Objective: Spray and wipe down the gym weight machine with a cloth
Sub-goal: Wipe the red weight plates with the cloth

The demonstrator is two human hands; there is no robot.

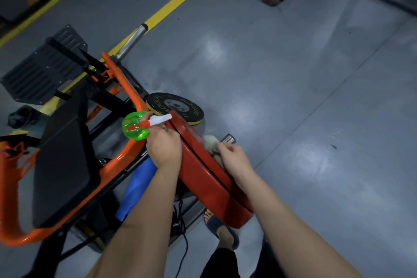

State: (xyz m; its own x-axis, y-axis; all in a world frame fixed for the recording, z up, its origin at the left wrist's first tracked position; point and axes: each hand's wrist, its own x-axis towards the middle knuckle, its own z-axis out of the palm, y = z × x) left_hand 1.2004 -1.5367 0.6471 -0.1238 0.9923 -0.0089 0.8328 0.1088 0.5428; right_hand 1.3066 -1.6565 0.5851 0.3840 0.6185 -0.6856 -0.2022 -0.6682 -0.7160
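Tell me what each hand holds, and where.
Left hand grips the green spray bottle at its neck, by the trigger head. Right hand holds a bunched pale cloth against the red machine arm.

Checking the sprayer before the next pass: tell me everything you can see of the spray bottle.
The spray bottle is translucent green plastic with a white spray head and an orange-red trigger. The left hand grips it at the neck, tipped so its round body faces the camera and its nozzle points right, toward the red machine arm. Its fill level cannot be told.
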